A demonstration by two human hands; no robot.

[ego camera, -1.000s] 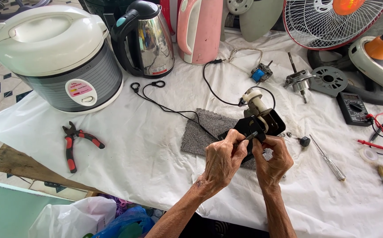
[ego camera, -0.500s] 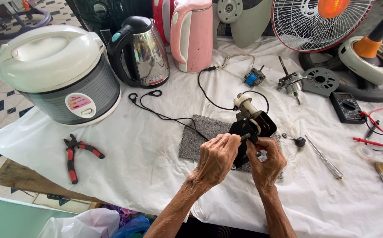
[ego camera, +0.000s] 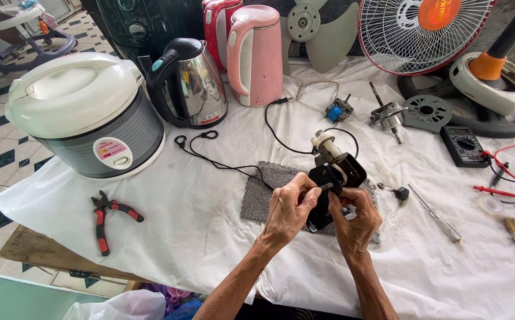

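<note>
Edges: the white cloth (ego camera: 210, 237) drops off along the lower left of the frame; bare cloth lies left of the hands, toward the red pliers (ego camera: 108, 218).
Motor: a small black motor (ego camera: 335, 178) sits at frame centre, above the grey mat (ego camera: 264, 192).
Left hand: the left hand (ego camera: 288, 208) has its fingers closed, pinching the motor's left side.
Right hand: the right hand (ego camera: 357, 220) is curled against its lower right; exact hold unclear.

Three kettles (ego camera: 193, 83), one rice cooker (ego camera: 85, 112)

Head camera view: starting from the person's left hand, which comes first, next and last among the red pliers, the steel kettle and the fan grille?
From the left hand:
1. Steel kettle, behind it, to the left.
2. Red pliers, far left, near the table edge.
3. Fan grille, back right corner.
</note>
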